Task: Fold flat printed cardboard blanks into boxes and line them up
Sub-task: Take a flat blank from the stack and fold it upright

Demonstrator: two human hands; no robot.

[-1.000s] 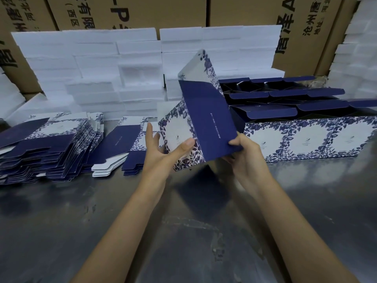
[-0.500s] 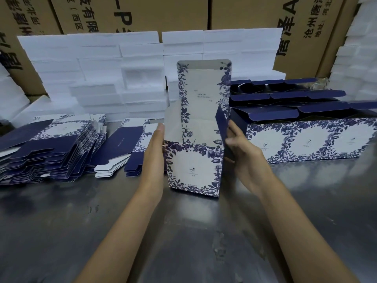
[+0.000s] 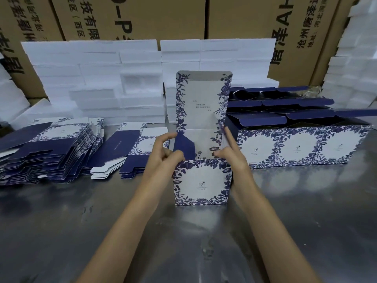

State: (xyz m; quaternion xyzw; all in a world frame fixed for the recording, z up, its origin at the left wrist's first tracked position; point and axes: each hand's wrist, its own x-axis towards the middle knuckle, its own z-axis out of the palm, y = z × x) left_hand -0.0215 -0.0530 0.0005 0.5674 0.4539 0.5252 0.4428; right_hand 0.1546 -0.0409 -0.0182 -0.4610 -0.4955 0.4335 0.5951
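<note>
Box [image 3: 201,181] stands upright mid-table [image 3: 183,242], lid up so you reach inside. Your left hand [image 3: 163,158] pinches navy flap [image 3: 183,147] at left rim; right hand [image 3: 229,153] open, fingers pressing right flap inward. Finished row [image 3: 295,148] just right; blanks [image 3: 47,152] toward left edge.

A packing workshop: shipping cartons [image 3: 155,15] walled behind foam inserts [image 3: 91,74], flat blanks [image 3: 47,152] stacked on a steel table [image 3: 183,242].
</note>
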